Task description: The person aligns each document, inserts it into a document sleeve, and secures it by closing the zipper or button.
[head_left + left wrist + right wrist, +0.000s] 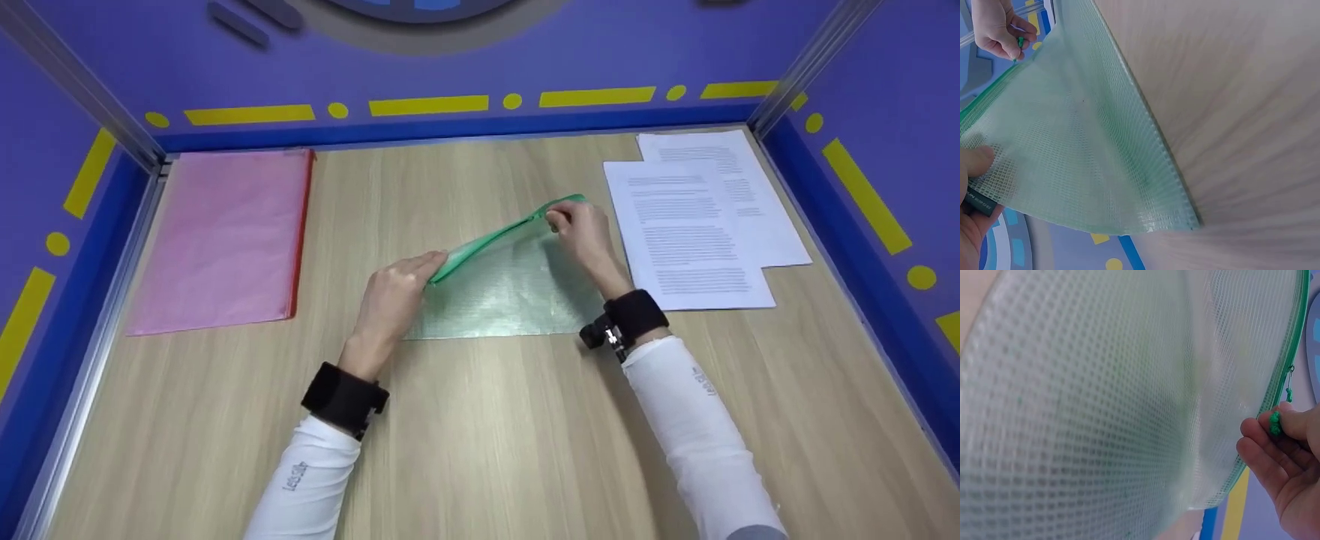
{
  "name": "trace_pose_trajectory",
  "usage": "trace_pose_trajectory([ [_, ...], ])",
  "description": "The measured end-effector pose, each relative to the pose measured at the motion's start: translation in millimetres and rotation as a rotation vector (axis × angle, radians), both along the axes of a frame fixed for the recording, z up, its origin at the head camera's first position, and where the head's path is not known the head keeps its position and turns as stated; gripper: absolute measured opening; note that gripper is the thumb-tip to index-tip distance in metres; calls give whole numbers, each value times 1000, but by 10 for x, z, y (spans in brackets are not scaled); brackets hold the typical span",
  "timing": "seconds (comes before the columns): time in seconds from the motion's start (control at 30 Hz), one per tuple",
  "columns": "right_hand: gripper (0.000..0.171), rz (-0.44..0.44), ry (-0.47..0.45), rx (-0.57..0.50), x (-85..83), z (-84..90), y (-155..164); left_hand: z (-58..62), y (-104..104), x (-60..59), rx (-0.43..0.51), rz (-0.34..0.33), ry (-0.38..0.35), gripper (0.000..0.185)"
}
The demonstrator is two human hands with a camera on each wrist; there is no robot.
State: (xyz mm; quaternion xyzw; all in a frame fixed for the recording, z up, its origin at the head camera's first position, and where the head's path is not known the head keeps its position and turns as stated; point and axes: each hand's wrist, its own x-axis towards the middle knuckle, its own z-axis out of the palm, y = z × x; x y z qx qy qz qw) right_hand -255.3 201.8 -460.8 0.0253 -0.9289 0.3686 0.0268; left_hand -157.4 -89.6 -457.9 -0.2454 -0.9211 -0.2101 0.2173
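A translucent green mesh zipper pouch (pixel 502 289) lies in the middle of the wooden table (pixel 487 435), its zipper edge lifted off the surface. My left hand (pixel 397 292) pinches the near-left end of that green zipper edge (pixel 982 197). My right hand (pixel 581 229) pinches the small green zipper pull (pixel 1275 423) at the far-right end of the edge. In the left wrist view the pouch (pixel 1078 140) stretches away to the right hand (pixel 1002 31). The right wrist view is filled by the mesh (pixel 1100 399), with my fingers (pixel 1275 450) on the pull.
A pink zipper folder (pixel 221 240) lies flat at the left of the table. Printed white sheets (pixel 697 217) are stacked at the far right. Blue and purple walls (pixel 885 135) enclose the table on three sides.
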Motion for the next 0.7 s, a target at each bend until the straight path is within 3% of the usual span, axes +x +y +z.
trace_pose_trajectory([
  [0.23,24,-1,68,44,-27,-27,186,5,-17,7,8,14,-3,35],
  [0.7,24,-53,50,75,-22,-123,467,-55,-142,8,35,53,13,41],
])
